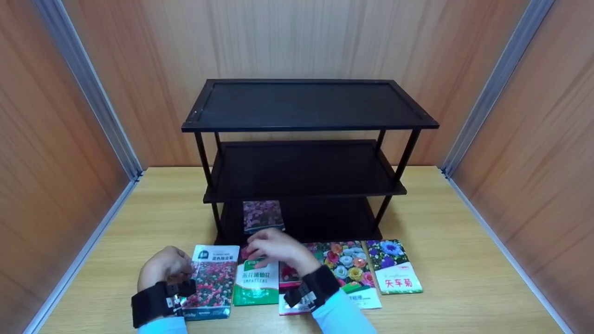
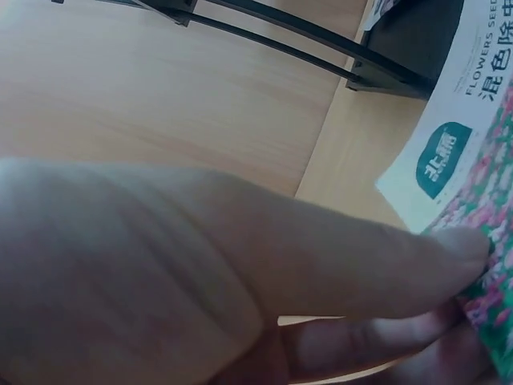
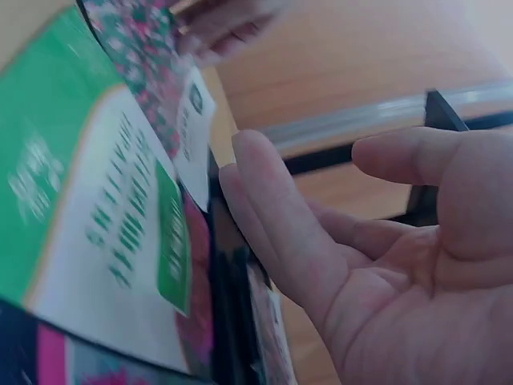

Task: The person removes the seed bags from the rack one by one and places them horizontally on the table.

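My left hand (image 1: 163, 266) pinches the left edge of a flower seed packet (image 1: 214, 283) with pink blossoms and a white top band. In the left wrist view, the thumb lies over the packet's printed front (image 2: 489, 200) and the other fingers are behind it. My right hand (image 1: 280, 250) hovers with parted, slightly bent fingers over the top of a green-and-white seed packet (image 1: 255, 296). Nothing lies between its thumb and fingers in the right wrist view. Another packet with purple-pink flowers (image 1: 262, 216) lies on the bottom shelf, toward its left.
A black three-tier rack (image 1: 301, 106) stands behind the packets. Right of the green packet lie a packet with colourful roses (image 1: 348, 264) and a blue-flowered packet (image 1: 394, 266); my right wrist partly covers another pink-edged one. Wood-grain panels (image 1: 524, 153) enclose the table.
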`<move>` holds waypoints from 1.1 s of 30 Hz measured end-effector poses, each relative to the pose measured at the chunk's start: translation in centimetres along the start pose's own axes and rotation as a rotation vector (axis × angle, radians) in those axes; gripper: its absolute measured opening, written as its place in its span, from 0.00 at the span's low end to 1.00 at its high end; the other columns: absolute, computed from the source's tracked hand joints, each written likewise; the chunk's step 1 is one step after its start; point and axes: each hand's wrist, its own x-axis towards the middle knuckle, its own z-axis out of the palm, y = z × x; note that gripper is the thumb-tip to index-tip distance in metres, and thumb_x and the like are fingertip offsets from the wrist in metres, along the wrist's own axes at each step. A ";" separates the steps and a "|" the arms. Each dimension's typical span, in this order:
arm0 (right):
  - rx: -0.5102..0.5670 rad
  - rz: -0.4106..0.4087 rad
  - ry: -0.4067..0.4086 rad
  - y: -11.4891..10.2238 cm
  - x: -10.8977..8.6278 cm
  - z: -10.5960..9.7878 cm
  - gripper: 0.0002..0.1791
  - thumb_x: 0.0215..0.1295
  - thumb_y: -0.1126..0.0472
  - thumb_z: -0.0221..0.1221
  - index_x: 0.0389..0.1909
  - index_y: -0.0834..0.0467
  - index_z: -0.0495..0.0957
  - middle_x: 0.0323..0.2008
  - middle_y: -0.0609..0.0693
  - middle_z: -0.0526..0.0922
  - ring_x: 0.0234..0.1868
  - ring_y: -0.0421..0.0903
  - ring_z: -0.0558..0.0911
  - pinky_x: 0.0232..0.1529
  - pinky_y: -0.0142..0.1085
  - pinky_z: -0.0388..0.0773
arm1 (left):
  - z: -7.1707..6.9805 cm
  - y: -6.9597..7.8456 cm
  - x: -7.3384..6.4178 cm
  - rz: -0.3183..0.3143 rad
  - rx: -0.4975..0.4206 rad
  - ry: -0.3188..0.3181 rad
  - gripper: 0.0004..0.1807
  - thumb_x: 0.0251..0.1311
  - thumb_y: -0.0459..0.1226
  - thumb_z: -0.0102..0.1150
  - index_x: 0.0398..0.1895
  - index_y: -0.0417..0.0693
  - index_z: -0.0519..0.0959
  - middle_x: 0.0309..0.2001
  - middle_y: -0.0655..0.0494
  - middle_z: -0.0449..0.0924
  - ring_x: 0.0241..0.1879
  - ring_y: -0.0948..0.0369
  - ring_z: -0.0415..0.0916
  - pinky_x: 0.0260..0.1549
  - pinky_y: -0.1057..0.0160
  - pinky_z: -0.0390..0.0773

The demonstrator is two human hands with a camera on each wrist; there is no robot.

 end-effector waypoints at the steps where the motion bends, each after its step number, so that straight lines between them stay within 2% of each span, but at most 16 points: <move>1: -0.012 -0.009 0.006 -0.1 -0.1 -0.3 0.25 0.70 0.60 0.55 0.63 0.68 0.72 0.52 0.63 0.85 0.51 0.56 0.87 0.42 0.40 0.89 | 0.0 0.0 0.0 0.003 0.001 -0.001 0.05 0.63 0.25 0.57 0.38 0.32 0.82 0.32 0.48 0.80 0.29 0.58 0.76 0.29 0.65 0.79; 6: -0.014 -0.043 0.036 -0.1 -0.4 -1.5 0.26 0.70 0.60 0.53 0.64 0.70 0.71 0.55 0.67 0.82 0.51 0.57 0.87 0.42 0.40 0.89 | 0.1 -0.1 0.1 -0.005 -0.002 0.010 0.04 0.62 0.25 0.58 0.37 0.32 0.82 0.31 0.49 0.80 0.28 0.59 0.76 0.28 0.66 0.79; 12: -0.017 -0.053 0.031 -0.1 -0.8 -2.2 0.22 0.72 0.58 0.54 0.62 0.65 0.73 0.55 0.64 0.82 0.51 0.55 0.87 0.42 0.40 0.89 | 0.3 -0.3 0.1 -0.002 0.012 0.009 0.04 0.63 0.26 0.59 0.37 0.33 0.81 0.32 0.48 0.81 0.29 0.58 0.78 0.29 0.64 0.80; 18: -0.017 -0.051 0.041 -0.1 -0.7 -2.4 0.23 0.72 0.58 0.54 0.63 0.66 0.72 0.54 0.65 0.82 0.53 0.58 0.86 0.42 0.41 0.89 | 0.2 -0.1 0.1 0.003 0.020 -0.002 0.03 0.60 0.25 0.62 0.36 0.35 0.79 0.30 0.49 0.81 0.29 0.57 0.79 0.30 0.63 0.80; 24: -0.066 -0.062 0.040 -0.1 -0.6 -2.3 0.23 0.74 0.58 0.53 0.63 0.67 0.71 0.54 0.66 0.82 0.53 0.60 0.85 0.45 0.44 0.89 | 0.2 -0.1 0.2 0.004 0.018 -0.005 0.04 0.59 0.25 0.63 0.34 0.37 0.78 0.29 0.50 0.80 0.30 0.57 0.79 0.30 0.63 0.80; 33: -0.083 -0.044 0.050 -0.1 -0.5 -2.6 0.22 0.74 0.58 0.52 0.62 0.67 0.72 0.53 0.64 0.82 0.52 0.58 0.86 0.46 0.45 0.88 | 0.1 0.4 0.4 -0.013 0.046 -0.011 0.08 0.57 0.25 0.65 0.38 0.36 0.77 0.34 0.48 0.79 0.35 0.54 0.79 0.33 0.62 0.80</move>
